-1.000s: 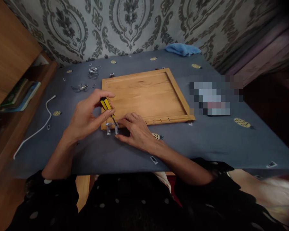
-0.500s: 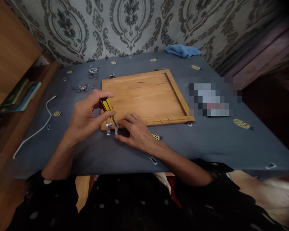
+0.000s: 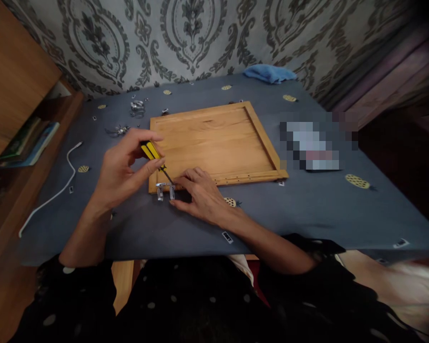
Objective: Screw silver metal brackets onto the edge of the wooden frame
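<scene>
My left hand (image 3: 123,169) grips the yellow and black handle of a screwdriver (image 3: 152,151) between thumb and fingers. The screwdriver's shaft slants down to the right, its tip at a metal hinge (image 3: 172,191) on the near left edge of a framed wooden panel (image 3: 214,138). Another metal part (image 3: 160,191) stands just left of that, at the same edge. My right hand (image 3: 202,195) rests at the panel's near edge, with fingers and thumb closed around the hinge's right side. Its fingertips partly hide the hinge and the screwdriver tip.
Beyond the panel's left side lie loose metal hardware (image 3: 137,107) and a small heap of screws (image 3: 119,130). A white cable (image 3: 59,193) runs along the table's left. A blue cloth (image 3: 270,74) is at the back, and a pixelated object (image 3: 311,145) lies on the right.
The screwdriver handle has tipped further left, and my left hand has shifted slightly left with it. My right hand keeps its place at the hinge.
</scene>
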### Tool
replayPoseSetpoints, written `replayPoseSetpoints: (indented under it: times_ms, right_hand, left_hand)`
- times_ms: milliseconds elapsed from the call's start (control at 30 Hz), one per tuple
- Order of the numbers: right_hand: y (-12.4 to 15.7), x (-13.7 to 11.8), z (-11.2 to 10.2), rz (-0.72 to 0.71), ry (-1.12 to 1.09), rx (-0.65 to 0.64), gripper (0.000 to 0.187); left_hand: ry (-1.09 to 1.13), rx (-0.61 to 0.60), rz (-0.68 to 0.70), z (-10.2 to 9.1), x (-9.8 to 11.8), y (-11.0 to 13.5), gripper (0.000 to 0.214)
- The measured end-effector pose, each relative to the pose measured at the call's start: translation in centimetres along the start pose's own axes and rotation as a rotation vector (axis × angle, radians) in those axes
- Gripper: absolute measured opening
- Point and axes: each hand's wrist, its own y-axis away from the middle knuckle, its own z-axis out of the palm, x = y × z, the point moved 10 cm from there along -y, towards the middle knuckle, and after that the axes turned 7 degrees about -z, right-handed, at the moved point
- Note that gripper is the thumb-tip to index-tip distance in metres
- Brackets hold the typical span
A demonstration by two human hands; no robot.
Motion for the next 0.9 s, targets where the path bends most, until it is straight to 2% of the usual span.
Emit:
replayPoseSetpoints:
  times_ms: [100, 200, 600, 900]
  right_hand:
    - [0.0, 0.0, 0.0, 0.002, -0.001, 0.003, 0.043]
    - [0.1, 0.0, 0.0, -0.006, -0.011, 0.01, 0.041]
    - [0.0, -0.1, -0.1, 0.015, 0.0, -0.011, 0.042]
    - [-0.1, 0.0, 0.0, 0.022, 0.004, -0.025, 0.041]
  left_hand:
    - [0.075, 0.088, 0.003, -1.3, 0.2, -0.2, 0.033]
    - [0.096, 0.097, 0.022, -1.7, 0.3, -0.3, 0.032]
    - [-0.04, -0.037, 0.014, 0.5, -0.2, 0.0, 0.031]
    - [-0.069, -0.071, 0.017, 1.0, -0.1, 0.1, 0.033]
